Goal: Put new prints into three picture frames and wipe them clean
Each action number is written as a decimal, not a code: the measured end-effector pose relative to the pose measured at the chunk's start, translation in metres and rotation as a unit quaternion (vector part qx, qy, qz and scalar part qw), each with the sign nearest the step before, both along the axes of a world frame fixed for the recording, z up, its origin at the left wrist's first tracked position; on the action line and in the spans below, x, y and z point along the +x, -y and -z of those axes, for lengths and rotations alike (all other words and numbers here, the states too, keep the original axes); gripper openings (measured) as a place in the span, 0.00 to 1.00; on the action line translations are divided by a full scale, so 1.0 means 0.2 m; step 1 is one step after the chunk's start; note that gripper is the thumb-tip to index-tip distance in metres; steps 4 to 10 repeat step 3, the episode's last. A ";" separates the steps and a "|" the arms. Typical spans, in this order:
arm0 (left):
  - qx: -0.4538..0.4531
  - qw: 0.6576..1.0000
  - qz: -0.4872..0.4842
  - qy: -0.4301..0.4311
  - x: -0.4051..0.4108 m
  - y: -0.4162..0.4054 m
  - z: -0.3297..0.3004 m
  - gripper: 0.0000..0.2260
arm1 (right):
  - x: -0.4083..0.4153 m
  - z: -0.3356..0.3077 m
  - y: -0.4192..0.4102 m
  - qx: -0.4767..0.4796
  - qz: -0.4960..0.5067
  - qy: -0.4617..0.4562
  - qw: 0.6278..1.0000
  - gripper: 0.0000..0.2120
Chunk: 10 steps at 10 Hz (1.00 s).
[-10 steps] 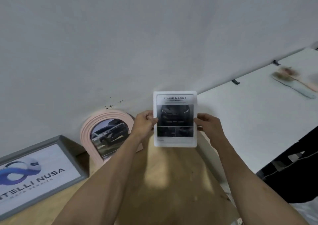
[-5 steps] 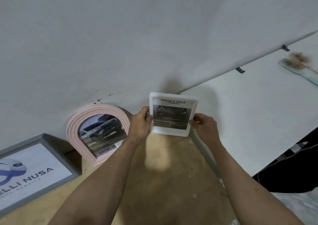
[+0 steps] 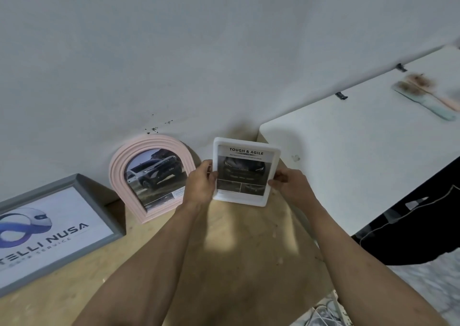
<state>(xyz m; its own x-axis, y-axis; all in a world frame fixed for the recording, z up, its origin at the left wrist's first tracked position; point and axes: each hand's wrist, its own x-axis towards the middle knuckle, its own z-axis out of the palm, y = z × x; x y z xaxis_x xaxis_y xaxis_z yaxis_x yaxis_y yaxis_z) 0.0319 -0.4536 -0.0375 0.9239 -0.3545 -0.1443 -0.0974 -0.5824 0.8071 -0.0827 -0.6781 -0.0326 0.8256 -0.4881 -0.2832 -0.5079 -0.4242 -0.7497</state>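
Hiding white frame [image 3: 246, 171] edges: fingers [image 3: 209, 173]

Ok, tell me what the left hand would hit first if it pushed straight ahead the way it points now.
Most likely the wall. The left hand, gripping the white frame, points up and away between it and the pink arched frame; depth is unclear, so the pink frame's edge might catch first.

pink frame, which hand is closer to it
Left. The left hand grips the white frame just beside the pink frame; the right hand holds the white frame's far side.
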 end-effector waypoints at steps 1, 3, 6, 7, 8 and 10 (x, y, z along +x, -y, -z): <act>0.002 1.000 -0.006 -0.017 -0.02 0.01 -0.04 0.12 | -0.01 0.00 -0.03 0.010 0.022 0.003 1.000 0.14; 0.016 0.998 -0.066 -0.013 -0.10 0.00 -0.14 0.20 | -0.07 -0.04 -0.17 -0.005 0.138 0.068 0.988 0.31; 0.016 0.998 -0.066 -0.013 -0.10 0.00 -0.14 0.20 | -0.07 -0.04 -0.17 -0.005 0.138 0.068 0.988 0.31; 0.016 0.998 -0.066 -0.013 -0.10 0.00 -0.14 0.20 | -0.07 -0.04 -0.17 -0.005 0.138 0.068 0.988 0.31; 0.016 0.998 -0.066 -0.013 -0.10 0.00 -0.14 0.20 | -0.07 -0.04 -0.17 -0.005 0.138 0.068 0.988 0.31; 0.016 0.998 -0.066 -0.013 -0.10 0.00 -0.14 0.20 | -0.07 -0.04 -0.17 -0.005 0.138 0.068 0.988 0.31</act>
